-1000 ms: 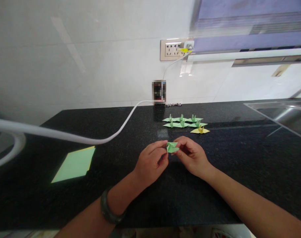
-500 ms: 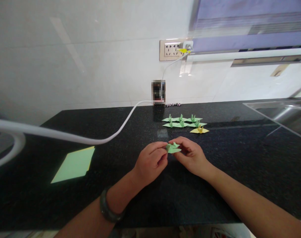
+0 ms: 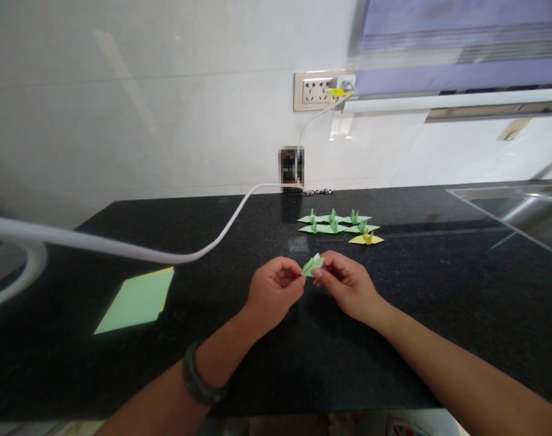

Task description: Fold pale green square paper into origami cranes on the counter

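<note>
A small green folded paper piece (image 3: pixel 313 265) is held above the black countertop (image 3: pixel 439 290), pinched from both sides. My left hand (image 3: pixel 276 290) grips its left end with curled fingers. My right hand (image 3: pixel 348 287) pinches its right end. Just beyond the hands lie several finished green paper cranes (image 3: pixel 334 221) in two rows, with one yellow crane (image 3: pixel 367 238) at the near right of the group.
A stack of green and yellow paper squares (image 3: pixel 137 300) lies at the left. A white cable (image 3: pixel 203 247) runs across the counter to a phone (image 3: pixel 292 169) leaning on the wall under a socket (image 3: pixel 324 91). A steel sink (image 3: pixel 521 209) is at the right.
The green paper piece has been turned and tilted upward between the fingers. My left hand's fingers have curled back and now hold only its left tip.
</note>
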`<act>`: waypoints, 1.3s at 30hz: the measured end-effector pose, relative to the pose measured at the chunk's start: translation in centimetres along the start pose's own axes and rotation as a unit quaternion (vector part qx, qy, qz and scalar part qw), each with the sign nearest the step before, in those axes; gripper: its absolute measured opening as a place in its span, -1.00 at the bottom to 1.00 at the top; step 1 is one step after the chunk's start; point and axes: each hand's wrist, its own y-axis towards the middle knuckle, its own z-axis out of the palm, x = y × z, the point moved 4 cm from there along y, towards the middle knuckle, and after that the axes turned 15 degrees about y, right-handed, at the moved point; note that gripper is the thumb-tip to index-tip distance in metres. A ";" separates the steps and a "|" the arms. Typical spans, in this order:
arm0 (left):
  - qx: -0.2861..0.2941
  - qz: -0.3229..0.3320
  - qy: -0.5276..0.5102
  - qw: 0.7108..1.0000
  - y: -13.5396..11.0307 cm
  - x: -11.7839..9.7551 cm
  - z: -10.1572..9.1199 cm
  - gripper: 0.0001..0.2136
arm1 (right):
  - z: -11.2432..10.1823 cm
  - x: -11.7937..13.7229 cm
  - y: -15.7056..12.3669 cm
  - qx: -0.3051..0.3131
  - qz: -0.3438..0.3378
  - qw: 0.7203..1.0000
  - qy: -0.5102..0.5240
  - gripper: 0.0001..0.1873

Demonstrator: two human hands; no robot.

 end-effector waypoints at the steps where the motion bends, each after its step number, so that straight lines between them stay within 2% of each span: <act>1: 0.011 -0.035 -0.036 0.999 0.1 0.2 0.2 -0.90 | 0.0 0.0 0.0 0.001 0.001 1.000 -0.002 -0.90; 6: 0.082 -0.125 -0.125 0.981 0.1 0.2 0.7 -0.81 | 0.2 0.3 0.0 0.015 0.010 1.000 -0.008 -0.89; 10: 0.087 -0.166 -0.153 0.970 -0.1 0.7 0.8 -0.81 | 0.4 0.4 0.0 0.012 0.033 0.998 0.057 -0.89; 16: 0.089 -0.146 -0.153 0.973 -0.1 0.4 0.5 -0.83 | 0.8 0.2 0.0 0.033 0.082 0.972 0.216 -0.87; 26: 0.100 -0.070 -0.031 0.992 -0.3 0.0 0.5 -0.83 | 0.4 0.1 0.3 0.025 0.070 0.982 0.171 -0.89; 34: 0.125 -0.094 -0.027 0.987 -0.4 0.3 0.9 -0.81 | 0.4 0.0 0.2 0.018 0.080 0.977 0.194 -0.89; 39: 0.151 -0.149 -0.100 0.972 -0.5 0.3 1.2 -0.84 | 0.2 -0.7 0.1 -0.011 0.104 0.973 0.205 -0.83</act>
